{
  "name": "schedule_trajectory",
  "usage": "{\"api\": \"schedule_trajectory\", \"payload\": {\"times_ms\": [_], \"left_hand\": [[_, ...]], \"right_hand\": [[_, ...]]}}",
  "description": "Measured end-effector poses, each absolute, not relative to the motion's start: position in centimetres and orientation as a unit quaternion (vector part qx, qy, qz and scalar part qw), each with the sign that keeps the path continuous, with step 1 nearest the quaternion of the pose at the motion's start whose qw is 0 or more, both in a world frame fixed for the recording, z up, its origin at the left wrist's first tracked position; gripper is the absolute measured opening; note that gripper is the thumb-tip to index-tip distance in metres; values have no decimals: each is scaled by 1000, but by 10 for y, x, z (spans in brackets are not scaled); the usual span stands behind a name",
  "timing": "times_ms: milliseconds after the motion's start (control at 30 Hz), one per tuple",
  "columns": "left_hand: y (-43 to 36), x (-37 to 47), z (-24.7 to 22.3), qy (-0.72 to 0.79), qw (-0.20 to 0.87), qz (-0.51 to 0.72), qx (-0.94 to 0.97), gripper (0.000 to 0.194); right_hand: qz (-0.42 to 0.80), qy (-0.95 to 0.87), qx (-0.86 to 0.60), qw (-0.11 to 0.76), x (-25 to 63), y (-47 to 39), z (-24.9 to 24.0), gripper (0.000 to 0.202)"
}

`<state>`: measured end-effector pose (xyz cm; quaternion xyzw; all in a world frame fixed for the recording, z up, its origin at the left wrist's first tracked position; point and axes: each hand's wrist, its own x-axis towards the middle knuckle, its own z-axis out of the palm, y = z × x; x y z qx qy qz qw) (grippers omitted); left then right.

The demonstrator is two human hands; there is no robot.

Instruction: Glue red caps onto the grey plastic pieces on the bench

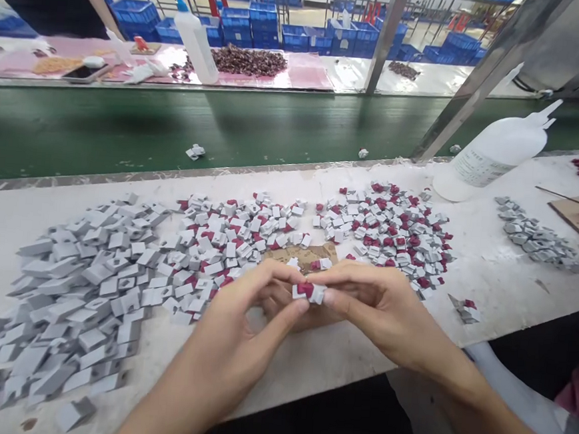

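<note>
Between the fingertips of my left hand and my right hand is a small grey-and-maroon plastic part. Both hands pinch it, one from each side, low over the table. Just behind my fingers lies a piece of brown cardboard with a couple of similar parts on it, partly hidden by my hands. A heap of plain grey plastic blocks spreads to the left. Grey-and-maroon pieces are piled beyond my left hand, and another such pile sits beyond my right.
A green conveyor belt runs behind the white table, with a few small parts on it. At the right stand a large white bottle and a row of grey parts. A metal post rises at the table's far edge.
</note>
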<state>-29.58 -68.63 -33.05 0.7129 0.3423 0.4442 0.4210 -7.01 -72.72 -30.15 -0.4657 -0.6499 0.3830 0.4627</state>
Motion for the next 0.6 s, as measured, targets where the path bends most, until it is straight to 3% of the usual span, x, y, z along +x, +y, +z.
{"api": "schedule_trajectory", "payload": {"times_ms": [133, 233, 400, 500, 600], "left_hand": [[-641, -301, -286, 393, 279, 434, 761, 15], [-587, -279, -259, 451, 237, 414, 754, 6], [-485, -212, -241, 544, 241, 358, 719, 17], [-439, -175, -240, 556, 247, 359, 708, 7], [-411, -145, -242, 566, 273, 355, 692, 23]], "right_hand": [[164, -671, -605, 396, -42, -660, -253, 28], [45, -599, -710, 367, -14, -578, -223, 36], [27, -540, -761, 359, 12, -469, -218, 40], [46, -529, -761, 373, 18, -442, -226, 25], [83, -536, -737, 404, 23, -436, -231, 11]]}}
